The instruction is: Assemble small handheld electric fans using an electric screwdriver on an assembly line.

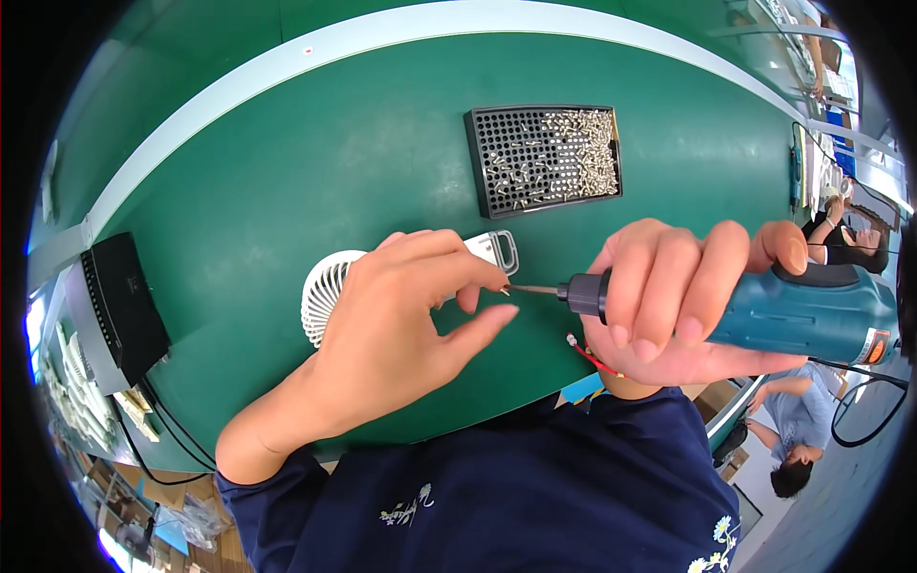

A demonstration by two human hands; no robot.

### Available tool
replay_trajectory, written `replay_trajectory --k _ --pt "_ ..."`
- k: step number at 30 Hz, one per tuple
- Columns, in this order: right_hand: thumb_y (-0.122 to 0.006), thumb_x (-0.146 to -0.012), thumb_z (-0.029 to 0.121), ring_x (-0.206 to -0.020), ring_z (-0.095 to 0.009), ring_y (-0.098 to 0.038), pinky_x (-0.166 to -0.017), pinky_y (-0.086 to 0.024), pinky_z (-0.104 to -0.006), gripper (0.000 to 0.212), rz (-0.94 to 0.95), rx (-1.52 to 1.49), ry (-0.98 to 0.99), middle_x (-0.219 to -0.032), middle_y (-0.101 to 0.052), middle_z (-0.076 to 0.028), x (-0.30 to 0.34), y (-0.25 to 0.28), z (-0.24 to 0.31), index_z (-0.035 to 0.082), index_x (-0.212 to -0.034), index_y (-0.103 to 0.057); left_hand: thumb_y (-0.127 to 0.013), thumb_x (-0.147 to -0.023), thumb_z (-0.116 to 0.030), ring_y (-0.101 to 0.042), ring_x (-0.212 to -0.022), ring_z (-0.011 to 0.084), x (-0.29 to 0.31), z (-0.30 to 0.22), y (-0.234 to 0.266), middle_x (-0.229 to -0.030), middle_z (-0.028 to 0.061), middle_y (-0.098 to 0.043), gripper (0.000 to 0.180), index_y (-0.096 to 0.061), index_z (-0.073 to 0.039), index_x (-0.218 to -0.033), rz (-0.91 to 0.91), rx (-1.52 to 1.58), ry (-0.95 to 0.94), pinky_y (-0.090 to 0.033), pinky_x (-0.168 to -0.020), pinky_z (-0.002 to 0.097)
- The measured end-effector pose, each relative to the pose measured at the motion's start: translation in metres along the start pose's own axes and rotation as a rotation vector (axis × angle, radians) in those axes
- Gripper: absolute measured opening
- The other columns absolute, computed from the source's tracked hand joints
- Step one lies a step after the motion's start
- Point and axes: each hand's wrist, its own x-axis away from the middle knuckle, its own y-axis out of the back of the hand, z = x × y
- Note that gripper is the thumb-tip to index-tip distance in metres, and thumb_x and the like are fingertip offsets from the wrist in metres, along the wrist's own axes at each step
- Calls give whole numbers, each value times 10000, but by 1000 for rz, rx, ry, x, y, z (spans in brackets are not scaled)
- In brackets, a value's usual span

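Note:
My right hand (669,296) is wrapped round a teal electric screwdriver (802,315), its bit pointing left. At the bit's tip, just under my left index fingertip, is a tiny metal piece that looks like a screw (506,290). My left hand (401,315) has thumb and index finger apart, with the bit tip between them. Below that hand lies a white device with a round slatted grille, like a small handheld fan (325,296). A loop shows at its far right end; the hand covers its middle. Whether the other left fingers touch it is hidden.
Beyond my hands, a black tray with holes (475,162) carries many small silvery screws, heaped toward its right. A black box-like device (124,306) stands at the left of the green table (287,191). Cables hang at both sides. Other people sit along the right.

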Motion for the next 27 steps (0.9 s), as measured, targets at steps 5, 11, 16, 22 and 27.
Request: replay_trajectory --k 5,11,16,22,27 --pt "-532 -909 578 -390 -72 -464 -362 -449 -213 589 -28 -4 15 -677 -500 -4 0 -2 -1 124 -1263 -408 -758 -713 19 -523 -616 132 4 2 -5 -685 29 -574 161 -714 -46 -853 -64 111 71 -406 -556 252" --pt "-519 -908 592 -387 -70 -456 -355 -444 -215 594 -60 -22 29 -679 -504 -6 1 -5 -1 117 -1251 -421 -766 -659 18 -531 -605 163 1 4 -2 -671 23 -564 172 -687 -68 -786 -111 -171 -166 -388 -577 292" --pt "-504 -925 576 -399 -67 -454 -364 -443 -219 576 -57 -21 -7 -686 -507 -8 2 -4 -2 123 -1265 -398 -776 -630 6 -508 -599 175 0 5 -4 -654 14 -542 185 -664 -78 -750 -108 -182 -174 -359 -580 305" --pt "-510 -926 571 -404 -107 -474 -373 -453 -228 577 -8 -41 -31 -675 -503 -29 4 -2 -6 123 -1269 -389 -782 -631 -7 -499 -603 173 0 6 -3 -652 10 -541 179 -669 -80 -749 -108 -188 -174 -352 -586 309" --pt "-533 -900 598 -399 -146 -490 -352 -445 -251 606 217 -31 -185 -652 -505 -44 -2 10 4 151 -1282 -384 -785 -641 -32 -497 -620 176 -1 13 -5 -652 7 -546 153 -677 -69 -743 -25 -125 -216 -361 -623 319"
